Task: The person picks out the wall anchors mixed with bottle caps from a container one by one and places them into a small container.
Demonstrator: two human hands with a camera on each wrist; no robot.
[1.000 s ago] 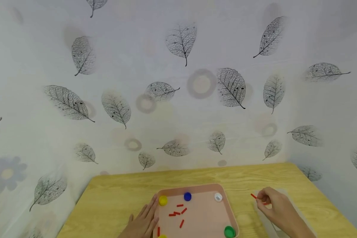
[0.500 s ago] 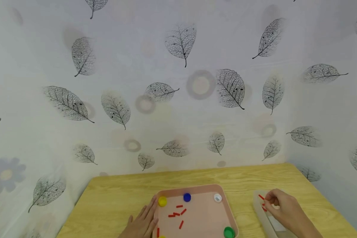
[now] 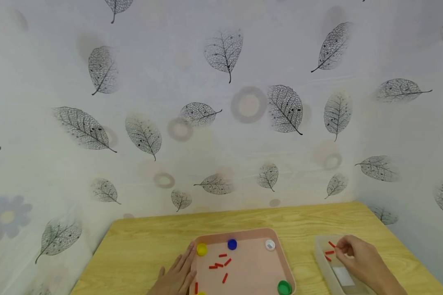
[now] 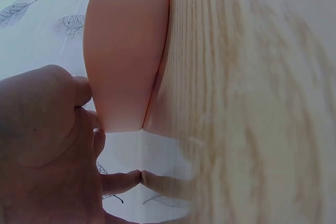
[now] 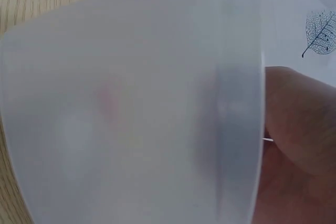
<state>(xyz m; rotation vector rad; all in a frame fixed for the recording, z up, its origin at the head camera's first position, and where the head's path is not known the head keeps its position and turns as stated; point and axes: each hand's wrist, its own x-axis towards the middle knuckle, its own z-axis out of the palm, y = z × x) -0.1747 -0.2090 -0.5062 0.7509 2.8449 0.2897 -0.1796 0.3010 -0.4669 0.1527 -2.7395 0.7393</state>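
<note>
My left hand (image 3: 175, 273) rests with straight fingers along the left side of a pink tray (image 3: 248, 233). In the left wrist view, the hand (image 4: 50, 129) touches the tray's outer wall (image 4: 126, 51). Over a translucent plastic box (image 3: 323, 271) at the right, my right hand (image 3: 367, 262) pinches a short red stick (image 3: 331, 244) between thumb and finger. Two more red sticks lie in that box, one (image 3: 329, 252) just above the other. The box wall (image 5: 131, 129) hides the fingertips of the right hand (image 5: 299, 135) in the right wrist view.
Several red sticks (image 3: 225, 278) lie scattered inside the tray. Along its edges sit a yellow cap (image 3: 201, 249), a blue cap (image 3: 232, 244), a white cap (image 3: 270, 245) and a green cap (image 3: 284, 287). A white rectangle (image 3: 343, 276) lies in the box. Behind the wooden table (image 3: 151, 229) hangs leaf-patterned cloth.
My right hand has moved rightward, still pinching the red stick, from the box's left edge to over its inside. More of the box now shows. My left hand stays by the tray.
</note>
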